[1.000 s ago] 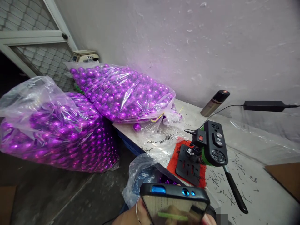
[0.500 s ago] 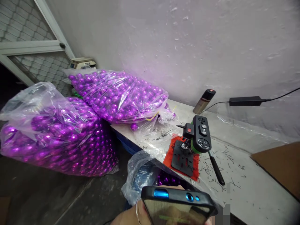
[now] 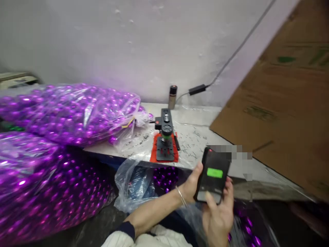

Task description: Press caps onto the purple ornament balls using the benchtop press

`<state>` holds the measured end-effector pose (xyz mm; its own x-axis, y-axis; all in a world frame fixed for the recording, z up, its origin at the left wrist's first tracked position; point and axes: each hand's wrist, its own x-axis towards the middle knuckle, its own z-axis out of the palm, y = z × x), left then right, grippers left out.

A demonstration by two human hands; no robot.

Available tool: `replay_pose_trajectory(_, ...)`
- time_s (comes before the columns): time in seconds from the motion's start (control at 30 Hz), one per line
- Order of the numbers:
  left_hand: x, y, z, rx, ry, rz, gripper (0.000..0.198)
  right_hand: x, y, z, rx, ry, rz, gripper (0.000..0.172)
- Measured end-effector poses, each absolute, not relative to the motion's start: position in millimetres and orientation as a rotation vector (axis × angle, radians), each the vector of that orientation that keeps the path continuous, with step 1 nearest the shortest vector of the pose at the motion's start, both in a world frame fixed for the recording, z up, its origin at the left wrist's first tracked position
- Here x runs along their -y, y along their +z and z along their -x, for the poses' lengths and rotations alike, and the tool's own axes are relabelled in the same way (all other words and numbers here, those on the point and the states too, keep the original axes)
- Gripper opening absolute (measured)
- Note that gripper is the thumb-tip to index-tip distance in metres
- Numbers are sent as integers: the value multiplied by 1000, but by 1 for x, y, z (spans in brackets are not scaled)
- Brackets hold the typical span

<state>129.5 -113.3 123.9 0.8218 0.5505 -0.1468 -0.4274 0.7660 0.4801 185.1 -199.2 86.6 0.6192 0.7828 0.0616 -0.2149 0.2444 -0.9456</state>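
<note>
A black phone [image 3: 212, 175] with a green bar on its screen sits in my left hand [image 3: 191, 187], which wraps round its left edge; a thin bangle circles that wrist. My right hand [image 3: 218, 214] is under the phone's lower end, thumb resting on the screen. Both hands hover just in front of the table's near edge [image 3: 133, 160]. Behind them a small black machine [image 3: 166, 132] stands on a red pad on the table.
Two large clear bags of purple balls lie at the left, one on the table [image 3: 72, 111], one lower down [image 3: 46, 185]. A smaller bag [image 3: 138, 185] hangs below the table edge. A spray can [image 3: 172, 96], a power adapter [image 3: 197, 90] and a big cardboard sheet [image 3: 282, 109] stand by the wall.
The view swung right and pulled back. The phone moved away from the camera and lower, and my right hand came up to its lower end.
</note>
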Motion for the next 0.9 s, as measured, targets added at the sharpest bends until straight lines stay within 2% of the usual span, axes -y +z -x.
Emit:
replay_pose_trajectory(0.1, 93, 115, -168, -479, 474, -307, 79, 181, 80, -210, 405, 826, 1073, 73)
replay_pose_trajectory(0.17, 84, 107, -183, -607, 496, -260, 71, 177, 73, -227, 310, 939, 1006, 57)
replay_pose_trajectory(0.23, 80, 100, -190, -670, 514, -256, 68, 176, 67, -241, 246, 1047, 943, 44)
replay_pose_trajectory(0.3, 78, 94, -192, -696, 520, -261, 69, 176, 61, -249, 221, 1119, 899, 39)
replay_pose_trajectory(0.9, 73, 93, -188, -765, 559, -266, 66, 166, 49, -245, 235, 1191, 941, 58)
